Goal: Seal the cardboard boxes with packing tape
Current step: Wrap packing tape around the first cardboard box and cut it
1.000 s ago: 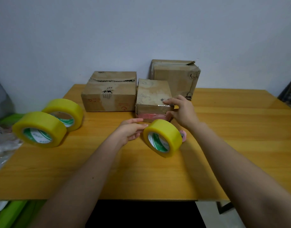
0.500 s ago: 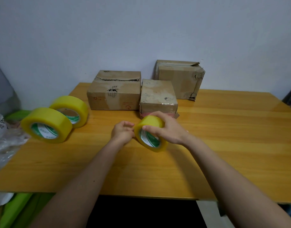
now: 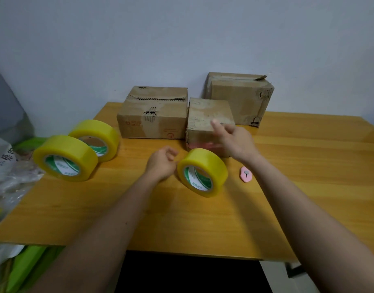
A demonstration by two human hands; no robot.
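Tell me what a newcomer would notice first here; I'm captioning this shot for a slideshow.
Three bright yellow tape rolls stand on edge on the wooden table: two at the left, one in the middle between the left hand and right hand. Behind them three worn cardboard boxes line the wall.

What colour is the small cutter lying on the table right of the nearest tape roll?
Pink, with a small grey centre: the small cutter, seen in the head view.

**Clear right side, crowded left and back**

You have bare wooden table point(image 3: 308, 187) to your right and front. Three cardboard boxes point(image 3: 154, 115) block the back, two tape rolls point(image 3: 65, 157) the left, one tape roll point(image 3: 203, 172) and a pink cutter point(image 3: 246, 174) the middle
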